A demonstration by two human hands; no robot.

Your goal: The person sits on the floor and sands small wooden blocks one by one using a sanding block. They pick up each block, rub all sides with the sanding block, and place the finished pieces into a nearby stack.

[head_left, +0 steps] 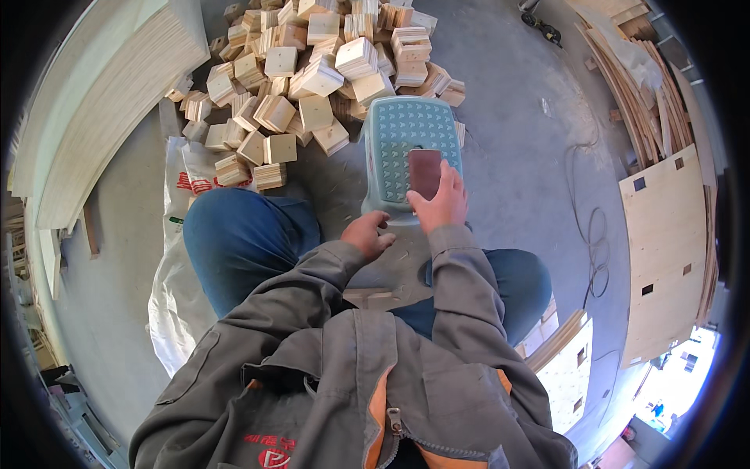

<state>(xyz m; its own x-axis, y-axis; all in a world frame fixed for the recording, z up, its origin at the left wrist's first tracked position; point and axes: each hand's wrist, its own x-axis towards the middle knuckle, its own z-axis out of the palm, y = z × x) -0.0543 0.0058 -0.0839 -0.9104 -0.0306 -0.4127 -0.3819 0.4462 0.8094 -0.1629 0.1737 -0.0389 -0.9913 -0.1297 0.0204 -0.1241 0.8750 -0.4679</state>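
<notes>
A pale blue-green plastic stool (379,168) with a raised pattern on its top stands in front of my knees. Over its top is a flat, dark reddish-brown rectangle (425,170) with rounded corners and a thin pale edge, phone-like in shape; its exact kind I cannot make out. My right hand (445,199) grips it by the lower end, thumb on the left and fingers along the right side. Whether it rests on the stool or is lifted does not show. My left hand (367,234) is at the stool's near left corner, loosely curled, fingers apart, holding nothing.
Behind and left of the stool lies a heap of square plywood blocks (316,113). A white printed sack (176,297) is beside my left knee. Stacked curved sheets (117,102) rise at far left. On the right are plywood panels (664,258) and a floor cable (598,250).
</notes>
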